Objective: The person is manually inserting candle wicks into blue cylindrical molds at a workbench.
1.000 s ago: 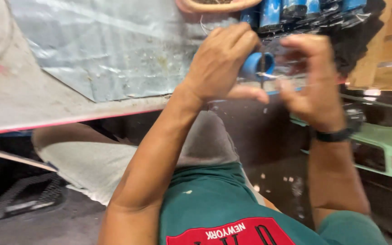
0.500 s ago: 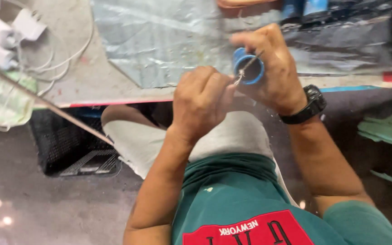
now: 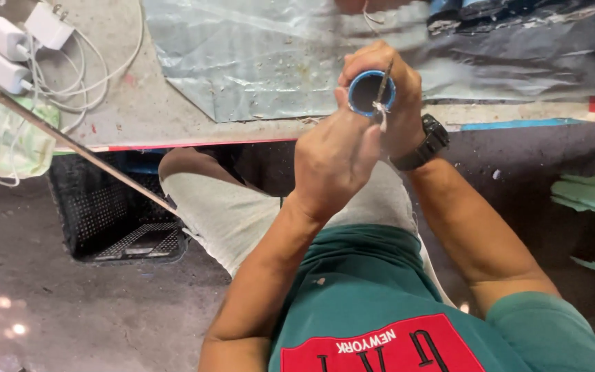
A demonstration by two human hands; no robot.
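Observation:
My right hand (image 3: 411, 96), with a black watch (image 3: 427, 143) on its wrist, grips a short blue tube (image 3: 369, 110) with its open end facing me. My left hand (image 3: 332, 158) pinches a thin metal tool (image 3: 384, 81) whose tip reaches into the tube's mouth; a bit of white thread or fibre hangs at the rim. Both hands are raised over my lap, in front of the table edge. I sit in a green shirt and light shorts.
A crinkled plastic sheet (image 3: 256, 55) covers the grey table (image 3: 139, 110). White chargers with cables (image 3: 15, 41) and a pale green packet (image 3: 5, 141) lie at the left. A thin rod (image 3: 70, 145) slants over a black crate (image 3: 118, 220). Green wooden pieces (image 3: 590, 196) lie at the right.
The view has swung left and down. The tube has turned its open end toward me, and my left hand has brought the thin tool to its mouth.

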